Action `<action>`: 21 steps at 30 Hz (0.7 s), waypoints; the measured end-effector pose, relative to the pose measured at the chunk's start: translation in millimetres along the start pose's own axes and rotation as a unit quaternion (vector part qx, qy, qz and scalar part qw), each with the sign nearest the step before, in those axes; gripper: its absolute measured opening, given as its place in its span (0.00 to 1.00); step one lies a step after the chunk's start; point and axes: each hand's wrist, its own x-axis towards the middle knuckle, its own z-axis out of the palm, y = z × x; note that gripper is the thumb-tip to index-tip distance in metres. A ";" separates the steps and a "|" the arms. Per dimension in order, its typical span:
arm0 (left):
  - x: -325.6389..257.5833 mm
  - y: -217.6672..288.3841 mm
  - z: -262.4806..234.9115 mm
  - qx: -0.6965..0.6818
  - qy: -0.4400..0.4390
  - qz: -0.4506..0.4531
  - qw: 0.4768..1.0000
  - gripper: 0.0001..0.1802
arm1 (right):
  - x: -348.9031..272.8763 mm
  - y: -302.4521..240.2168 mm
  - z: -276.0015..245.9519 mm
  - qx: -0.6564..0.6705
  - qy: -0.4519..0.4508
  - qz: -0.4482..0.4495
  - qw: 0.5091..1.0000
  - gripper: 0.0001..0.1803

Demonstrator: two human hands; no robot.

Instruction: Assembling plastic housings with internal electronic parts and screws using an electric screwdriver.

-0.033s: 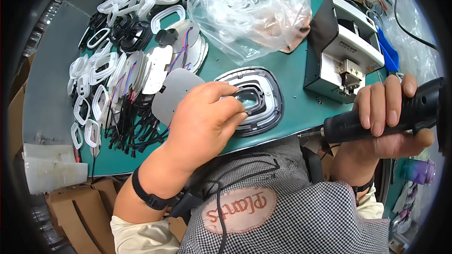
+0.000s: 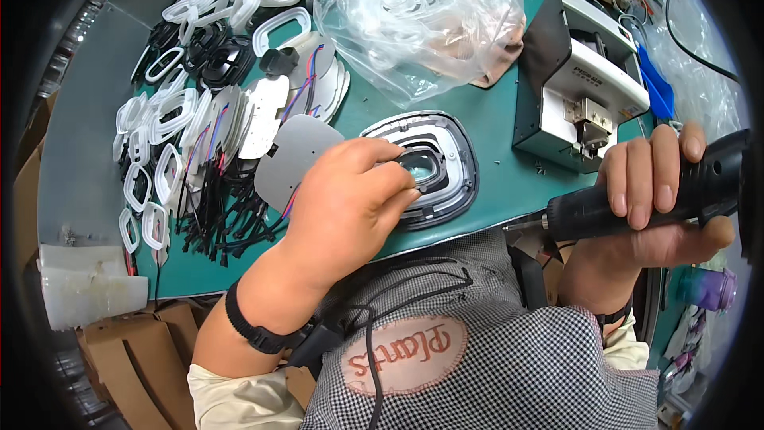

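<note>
In the head view, the green worktop (image 2: pixel 549 193) is crowded along its left side and far edge; its barest stretch is the smooth strip between the oval housing (image 2: pixel 461 163) and the boxy metal machine (image 2: pixel 593 84) toward the right edge, with a few small metal bits (image 2: pixel 540 167) strewn there. The housing lies close to the near edge, about midway along: a dark rounded rim around a pale ring, with a glossy opening in the centre. The left hand (image 2: pixel 350 191) touches its left part, fingers bent together at the inner frame; whether they pinch anything cannot be told. The right hand (image 2: pixel 662 179) is wrapped around a black plastic power screwdriver (image 2: pixel 581 215), its slim metal tip pointing left beside the near edge. A flat grey plate (image 2: pixel 294 151) sits just left of the housing, and a crinkled clear bag (image 2: pixel 414 16) bulges at the far edge.
</note>
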 end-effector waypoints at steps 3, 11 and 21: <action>-0.9 -6.6 14.5 0.010 0.009 -0.015 1.000 0.08 | -1.4 1.8 -3.2 0.002 0.007 -0.003 1.000 0.35; 4.8 -5.3 13.0 -0.008 -0.011 -0.050 0.999 0.06 | 0.5 3.3 -1.4 -0.008 0.031 -0.007 0.999 0.35; 14.2 -6.5 4.6 -0.050 -0.079 -0.093 0.991 0.06 | 1.6 -1.6 -15.6 -0.031 0.032 0.007 0.999 0.33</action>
